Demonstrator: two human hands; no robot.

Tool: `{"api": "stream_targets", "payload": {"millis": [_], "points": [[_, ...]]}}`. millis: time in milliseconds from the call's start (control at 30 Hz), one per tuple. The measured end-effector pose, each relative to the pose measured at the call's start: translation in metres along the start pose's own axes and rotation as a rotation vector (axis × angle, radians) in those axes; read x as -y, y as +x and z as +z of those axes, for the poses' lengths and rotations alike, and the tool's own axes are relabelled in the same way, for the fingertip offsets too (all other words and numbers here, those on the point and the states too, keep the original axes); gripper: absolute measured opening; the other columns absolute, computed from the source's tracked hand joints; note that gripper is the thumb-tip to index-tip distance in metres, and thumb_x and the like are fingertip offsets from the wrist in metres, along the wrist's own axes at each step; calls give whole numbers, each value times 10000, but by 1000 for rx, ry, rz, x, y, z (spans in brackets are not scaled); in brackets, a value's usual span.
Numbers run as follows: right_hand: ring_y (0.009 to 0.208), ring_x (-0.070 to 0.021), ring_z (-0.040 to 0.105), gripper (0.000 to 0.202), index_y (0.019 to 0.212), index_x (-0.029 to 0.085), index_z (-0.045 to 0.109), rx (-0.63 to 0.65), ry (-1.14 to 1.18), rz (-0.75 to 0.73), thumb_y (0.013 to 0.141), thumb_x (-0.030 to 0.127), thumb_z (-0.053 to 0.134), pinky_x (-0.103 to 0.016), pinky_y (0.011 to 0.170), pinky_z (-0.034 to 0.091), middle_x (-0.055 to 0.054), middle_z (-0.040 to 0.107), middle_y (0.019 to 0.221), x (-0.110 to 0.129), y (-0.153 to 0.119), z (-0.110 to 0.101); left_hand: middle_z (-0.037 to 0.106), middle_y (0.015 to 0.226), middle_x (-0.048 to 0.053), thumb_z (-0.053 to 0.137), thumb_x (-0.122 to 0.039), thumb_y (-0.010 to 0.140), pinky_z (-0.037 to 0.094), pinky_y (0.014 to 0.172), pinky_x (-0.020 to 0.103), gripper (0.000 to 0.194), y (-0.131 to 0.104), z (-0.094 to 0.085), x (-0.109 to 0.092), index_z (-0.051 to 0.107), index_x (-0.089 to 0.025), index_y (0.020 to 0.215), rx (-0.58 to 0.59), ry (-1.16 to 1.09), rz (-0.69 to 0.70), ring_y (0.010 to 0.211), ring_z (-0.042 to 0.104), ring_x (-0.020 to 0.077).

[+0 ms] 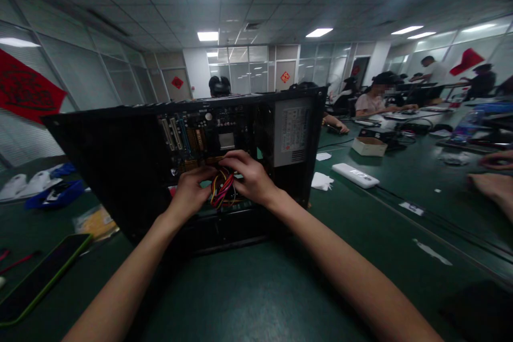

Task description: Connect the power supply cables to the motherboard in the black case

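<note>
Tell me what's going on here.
A person's bare left hand and right hand are at a bundle of thin, multicoloured cables inside an open black computer case standing on a dark green table. Their grip is partly hidden. A grey, box-shaped power supply sits at the case's upper right, as pictured.

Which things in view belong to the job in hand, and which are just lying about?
Job:
coloured wires, between left hand and right hand
open computer case
motherboard
power supply

Lying about:
green-edged phone
white power strip
small box
plastic bag
</note>
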State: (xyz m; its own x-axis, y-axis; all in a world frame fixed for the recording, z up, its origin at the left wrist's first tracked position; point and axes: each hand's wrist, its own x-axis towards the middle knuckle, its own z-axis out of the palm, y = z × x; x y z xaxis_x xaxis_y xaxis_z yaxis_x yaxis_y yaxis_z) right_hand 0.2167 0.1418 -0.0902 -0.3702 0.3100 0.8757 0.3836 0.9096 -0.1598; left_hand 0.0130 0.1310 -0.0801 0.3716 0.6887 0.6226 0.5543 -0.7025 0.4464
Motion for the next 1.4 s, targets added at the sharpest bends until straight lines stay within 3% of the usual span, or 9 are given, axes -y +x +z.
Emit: {"api": "stream_targets", "payload": {"millis": [100,267,467,667,1033,1400], "points": [[1201,-228,581,408,1223,191,627,157,-138,160,855,36,541,-366,1022,478,-113,611,1253,1,1,0,764,1088,70,603,-286,855,540,921,343,269,1,0,12,785,-210,1038,-5,121,-44,987,704,248],[1075,-256,652,232,1088,118,679,597,-370,412,902,97,541,-320,911,491,-153,684,1112,2,0,1,767,1001,83,597,-194,848,544,894,374,277,7,6,33,797,-228,1037,139,333,-104,943,716,260],[1080,-290,685,306,1161,132,690,718,-413,500,918,90,508,-311,839,510,-189,699,1153,5,-3,3,748,1052,100,623,-114,849,535,929,365,259,11,10,29,784,-213,1026,268,383,52,1015,702,250],[1098,-308,689,370,1198,113,696,718,-424,549,893,41,498,-318,859,517,-216,705,1162,5,-2,5,729,1141,117,580,-165,928,533,939,351,250,22,12,17,735,-168,1125,369,588,52,1065,697,253],[1138,-271,674,339,1229,126,702,709,-430,608,912,109,584,-280,904,498,-205,698,1207,2,0,7,768,1039,75,670,-190,885,547,882,305,192,28,20,44,760,-186,1055,296,600,34,986,724,230],[1112,-275,673,301,1154,91,715,676,-467,553,877,96,597,-273,850,491,-198,708,1174,-5,-3,7,744,1071,115,610,-201,919,528,882,317,212,32,23,24,758,-153,1063,387,710,45,1036,704,263]]}}
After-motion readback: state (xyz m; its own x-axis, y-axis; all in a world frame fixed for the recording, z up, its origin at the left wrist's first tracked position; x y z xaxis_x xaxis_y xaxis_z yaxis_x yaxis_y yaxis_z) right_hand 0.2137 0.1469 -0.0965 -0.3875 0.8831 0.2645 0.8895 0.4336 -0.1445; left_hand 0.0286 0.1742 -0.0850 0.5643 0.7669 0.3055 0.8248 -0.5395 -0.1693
